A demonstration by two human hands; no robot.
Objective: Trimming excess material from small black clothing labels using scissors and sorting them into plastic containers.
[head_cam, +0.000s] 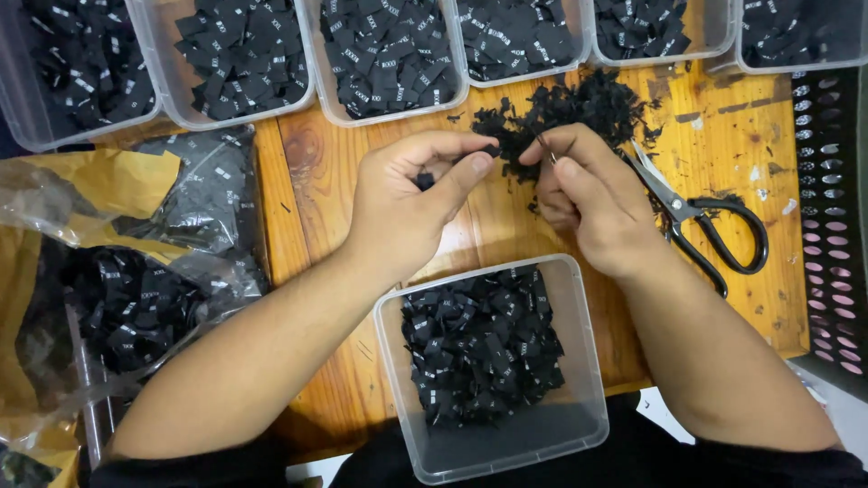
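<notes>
Our left hand (pixel 407 203) pinches a small black label (pixel 488 151) between thumb and forefinger. Our right hand (pixel 588 194) meets it fingertip to fingertip, pinching a thin bit at the label's edge; what exactly, we cannot tell. Both hands hover over the wooden desk (pixel 316 181). Just behind them lies a loose scrap pile (pixel 570 108) of black cuttings. Scissors (pixel 705 226) lie flat beside our right hand, blades partly under it, black handles toward the right. Near us a clear tub (pixel 579 361) holds black labels, between our forearms. A row of tubs (pixel 316 81) with more labels lines the far edge. Left: plastic bags (pixel 136 298) of labels on brown paper. Right: a perforated black crate (pixel 832 226).
</notes>
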